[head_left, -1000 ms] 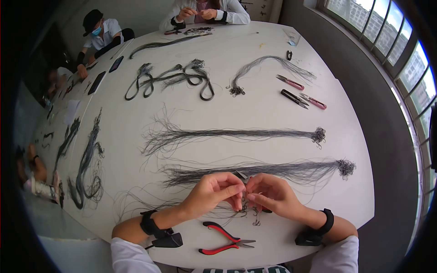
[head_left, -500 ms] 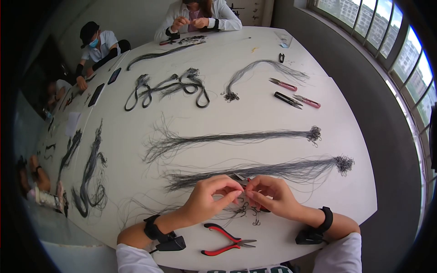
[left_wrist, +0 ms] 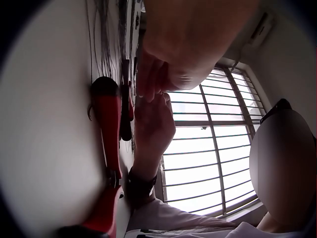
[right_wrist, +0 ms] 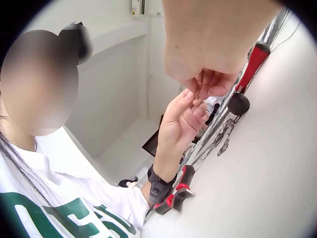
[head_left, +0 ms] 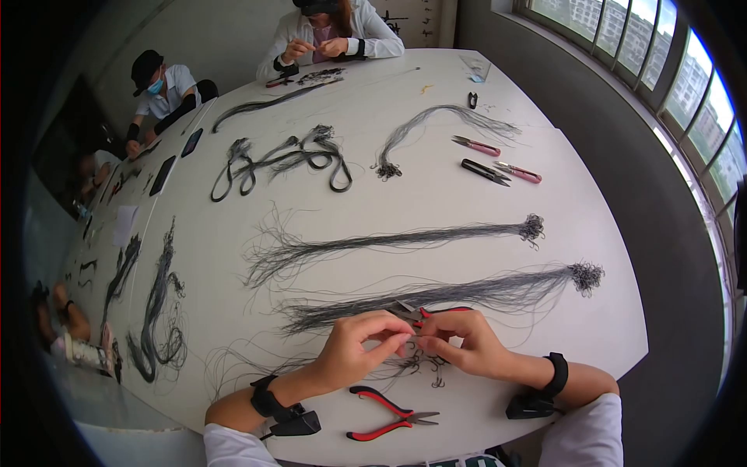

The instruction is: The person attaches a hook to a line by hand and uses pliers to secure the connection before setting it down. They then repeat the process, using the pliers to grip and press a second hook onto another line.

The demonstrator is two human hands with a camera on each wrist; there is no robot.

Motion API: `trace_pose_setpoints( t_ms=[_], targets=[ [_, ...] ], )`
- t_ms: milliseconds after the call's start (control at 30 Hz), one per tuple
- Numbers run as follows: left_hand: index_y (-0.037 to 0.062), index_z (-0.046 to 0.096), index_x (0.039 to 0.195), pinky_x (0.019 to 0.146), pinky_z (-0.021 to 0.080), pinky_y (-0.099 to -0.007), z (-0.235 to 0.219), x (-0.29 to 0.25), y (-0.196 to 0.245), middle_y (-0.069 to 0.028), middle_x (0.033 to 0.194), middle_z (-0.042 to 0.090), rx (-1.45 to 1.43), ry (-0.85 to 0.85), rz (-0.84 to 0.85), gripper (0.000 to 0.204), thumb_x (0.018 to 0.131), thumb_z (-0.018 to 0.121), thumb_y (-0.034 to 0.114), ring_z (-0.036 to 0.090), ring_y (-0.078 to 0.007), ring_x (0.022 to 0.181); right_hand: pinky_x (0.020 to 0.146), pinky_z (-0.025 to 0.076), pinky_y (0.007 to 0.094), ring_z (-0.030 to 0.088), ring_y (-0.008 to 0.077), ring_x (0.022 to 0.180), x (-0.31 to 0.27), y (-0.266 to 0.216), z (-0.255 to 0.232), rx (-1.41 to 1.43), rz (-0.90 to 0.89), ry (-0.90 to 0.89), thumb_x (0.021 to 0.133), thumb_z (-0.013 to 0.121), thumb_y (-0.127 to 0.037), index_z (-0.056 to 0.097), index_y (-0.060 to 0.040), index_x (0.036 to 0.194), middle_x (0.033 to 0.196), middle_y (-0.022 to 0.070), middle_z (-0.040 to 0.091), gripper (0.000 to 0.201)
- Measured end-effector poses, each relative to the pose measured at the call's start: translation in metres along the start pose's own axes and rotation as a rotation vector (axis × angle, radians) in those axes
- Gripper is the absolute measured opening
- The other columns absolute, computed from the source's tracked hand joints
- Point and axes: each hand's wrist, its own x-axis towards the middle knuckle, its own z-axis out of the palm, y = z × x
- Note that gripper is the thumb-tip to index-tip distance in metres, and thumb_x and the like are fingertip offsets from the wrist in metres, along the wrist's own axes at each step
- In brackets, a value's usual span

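Note:
My left hand (head_left: 359,349) and right hand (head_left: 472,342) meet fingertip to fingertip just above the table. Between them the thumbs and forefingers pinch a thin dark fishing line (head_left: 417,336), mostly covered by the fingers. Several loose fish hooks (head_left: 437,381) with trailing lines lie under the hands. Just beyond the fingers, a pair of pliers (head_left: 447,310) with red handles is partly covered by the right hand. Nearer to me rest red-and-black pliers (head_left: 407,418) with spread handles. In the left wrist view the left hand (left_wrist: 195,44) hides what it pinches.
Two long bundles of hooked lines, one near (head_left: 498,292) and one farther (head_left: 405,235), stretch across the table (head_left: 576,335). Thread snips (head_left: 484,172) lie at the right. Looped bundles (head_left: 299,159) lie farther back. Other people sit at the far and left sides.
The head view has shifted a little. My hands have lowered slightly and stay together, and more of the pliers beyond them shows.

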Motion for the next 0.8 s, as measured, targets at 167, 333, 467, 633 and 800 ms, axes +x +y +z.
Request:
trace_pose_setpoints(
  t_ms=[167, 333, 467, 633, 800],
  targets=[
    [-0.0047, 0.062, 0.091, 0.066, 0.054, -0.0249, -0.0002, 0.0002, 0.0025, -0.0099, 0.084, 0.063, 0.086, -0.03, 0.057, 0.01, 0.082, 0.058, -0.006, 0.065, -0.0152, 0.072, 0.051, 0.038, 0.0216, 0.044, 0.0059, 0.056, -0.001, -0.0041, -0.0006, 0.146, 0.127, -0.048, 0.088, 0.057, -0.01, 0.059, -0.0001, 0.079, 0.064, 0.0, 0.053, 0.013],
    [-0.0037, 0.062, 0.091, 0.063, 0.053, -0.024, 0.0018, -0.0004, 0.001, -0.0092, 0.083, 0.064, 0.125, -0.004, 0.102, 0.01, 0.081, 0.059, -0.004, 0.065, -0.0147, 0.071, 0.05, 0.034, 0.02, 0.041, 0.0048, 0.056, -0.0009, -0.002, -0.0007, 0.366, 0.253, -0.11, 0.09, 0.054, -0.011, 0.059, 0.0005, 0.081, 0.065, -0.0013, 0.051, 0.016],
    [-0.0023, 0.062, 0.091, 0.061, 0.052, -0.0231, 0.0027, -0.001, 0.0009, -0.0084, 0.083, 0.064, 0.175, 0.016, 0.143, 0.009, 0.082, 0.06, -0.003, 0.065, -0.0139, 0.069, 0.048, 0.032, 0.02, 0.041, 0.0041, 0.055, 0.001, -0.002, -0.003, 0.435, 0.264, -0.143, 0.092, 0.052, -0.014, 0.059, 0.0001, 0.082, 0.064, -0.0011, 0.05, 0.019],
    [-0.002, 0.062, 0.09, 0.061, 0.052, -0.0232, 0.0031, -0.0003, 0.0034, -0.0083, 0.083, 0.063, 0.132, 0.056, 0.138, 0.009, 0.081, 0.061, -0.003, 0.065, -0.0138, 0.068, 0.047, 0.033, 0.0196, 0.043, 0.0042, 0.053, 0.0018, -0.0023, -0.0033, 0.487, 0.3, -0.143, 0.092, 0.052, -0.018, 0.06, -0.0008, 0.082, 0.064, -0.0005, 0.052, 0.022],
    [-0.0021, 0.062, 0.089, 0.061, 0.052, -0.0232, 0.0016, 0.0002, 0.0043, -0.0083, 0.082, 0.063, 0.146, 0.057, 0.141, 0.008, 0.081, 0.061, -0.003, 0.065, -0.014, 0.069, 0.047, 0.034, 0.0194, 0.045, 0.0045, 0.054, 0.0018, -0.0045, -0.0024, 0.507, 0.323, -0.097, 0.091, 0.054, -0.019, 0.061, -0.0011, 0.08, 0.065, 0.0001, 0.055, 0.022]
  ],
)
